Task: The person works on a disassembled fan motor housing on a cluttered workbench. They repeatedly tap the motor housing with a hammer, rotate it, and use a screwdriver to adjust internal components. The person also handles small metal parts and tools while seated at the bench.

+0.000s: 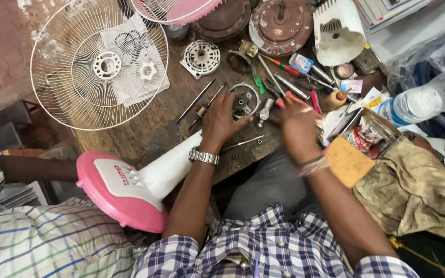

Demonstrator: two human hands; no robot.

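My left hand [221,122], with a metal watch on the wrist, rests on the wooden bench [155,123]; its fingertips grip the edge of a round metal motor part [245,98]. My right hand [297,128] is blurred just to the right, over a cluster of screwdrivers [284,77] and a pink-handled tool [287,99]. Whether it holds anything cannot be made out. A long bolt [243,142] and small nuts lie between the hands. A pink and white fan base [130,188] leans against the bench's front edge under my left forearm.
A white wire fan grille [99,64] lies at the back left, with rusty motor housings [279,23] behind. A clear plastic bottle [428,98], an open tin of small parts [372,134] and a dirty cloth [408,185] sit at the right. Another person's arm [32,167] reaches in from the left.
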